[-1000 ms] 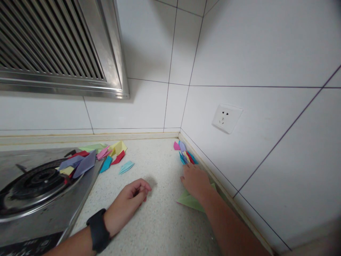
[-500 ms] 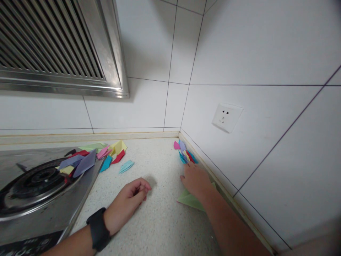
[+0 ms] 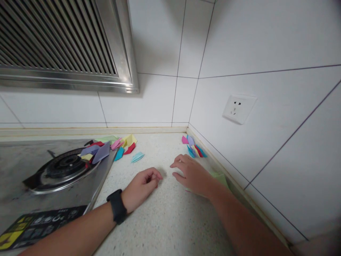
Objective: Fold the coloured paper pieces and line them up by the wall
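My left hand (image 3: pixel 142 188), with a black watch (image 3: pixel 116 207) on its wrist, rests on the speckled countertop (image 3: pixel 162 224). Its fingers are loosely curled and nothing shows in them. A folded light-blue paper piece (image 3: pixel 137 157) lies beyond it. My right hand (image 3: pixel 190 174) hovers over the counter by the right wall, thumb and fingers apart, holding nothing. Just past its knuckles is a small pile of folded coloured papers (image 3: pixel 196 150) in blue, red, yellow and purple, with a pink piece (image 3: pixel 184 139) beside it. A light-green folded paper (image 3: pixel 220 179) is partly hidden under my right forearm.
On the left is a gas stove (image 3: pixel 39 170) with a black burner (image 3: pixel 64 167). A heap of folded coloured papers (image 3: pixel 102 151) lies across its edge and the counter. A metal range hood (image 3: pixel 125 67) hangs above. The tiled right wall carries a white socket (image 3: pixel 239 108).
My right hand has drawn back from the small paper pile, leftward and nearer to me, and its fingers have spread. My left hand keeps its curled pose. The view has shifted slightly.
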`<state>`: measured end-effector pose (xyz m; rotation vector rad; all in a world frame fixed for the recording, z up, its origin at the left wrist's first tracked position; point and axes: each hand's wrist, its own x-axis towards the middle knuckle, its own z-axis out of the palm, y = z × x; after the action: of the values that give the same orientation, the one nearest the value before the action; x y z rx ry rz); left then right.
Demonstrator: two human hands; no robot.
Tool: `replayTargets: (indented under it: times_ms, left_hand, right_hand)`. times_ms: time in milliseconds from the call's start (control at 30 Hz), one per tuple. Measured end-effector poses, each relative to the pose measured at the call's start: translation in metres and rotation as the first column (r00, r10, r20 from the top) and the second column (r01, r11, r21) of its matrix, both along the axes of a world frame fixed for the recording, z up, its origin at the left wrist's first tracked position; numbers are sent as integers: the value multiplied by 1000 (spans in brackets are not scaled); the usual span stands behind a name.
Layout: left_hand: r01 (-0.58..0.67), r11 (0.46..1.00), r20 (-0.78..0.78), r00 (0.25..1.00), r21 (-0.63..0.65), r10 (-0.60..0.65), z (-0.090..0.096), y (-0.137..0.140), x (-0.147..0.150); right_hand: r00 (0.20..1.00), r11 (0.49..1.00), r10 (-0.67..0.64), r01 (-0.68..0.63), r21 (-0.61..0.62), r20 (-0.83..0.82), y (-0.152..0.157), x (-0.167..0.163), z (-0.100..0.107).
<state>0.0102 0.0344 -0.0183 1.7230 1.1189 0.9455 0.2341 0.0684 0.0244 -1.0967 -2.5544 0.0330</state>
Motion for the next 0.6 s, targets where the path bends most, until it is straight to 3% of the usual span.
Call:
replayTargets:
  times_ms: [67,167,267,333,400,467,600]
  left_hand:
    - [12,995,-82,997,100,-4,-1,-2,0]
    - [110,950,-319,948,292,-12,2,-8,1]
    - [318,814,-598,800,486,45,6,-16,2]
    - [462,704,-727,678,539,111,7,-19,3]
    - [553,620,-786,593,556,175,8,-20,3]
    - [600,558,-800,557,573,222,8,-20,4]
    - [628,496,-796,532,600,289,7,-19,5]
  right_hand:
    - [992,991,128,-129,-38,-12,-6,-6,0]
    - [976,975,211,-214,-58,-57,-9,-13,-3]
    - [965,971,227,-235,-53,-129,-8,-17,-6]
    - [959,970,230,-241,-46,-167,-8,-19,-8]
    - [955,967,241,-252,-43,-172,-8,-22,-10]
    - [954,964,254,-263,-41,-158,-9,-25,-12]
    - [950,962,268,-273,-10,-160,-13,-37,-14]
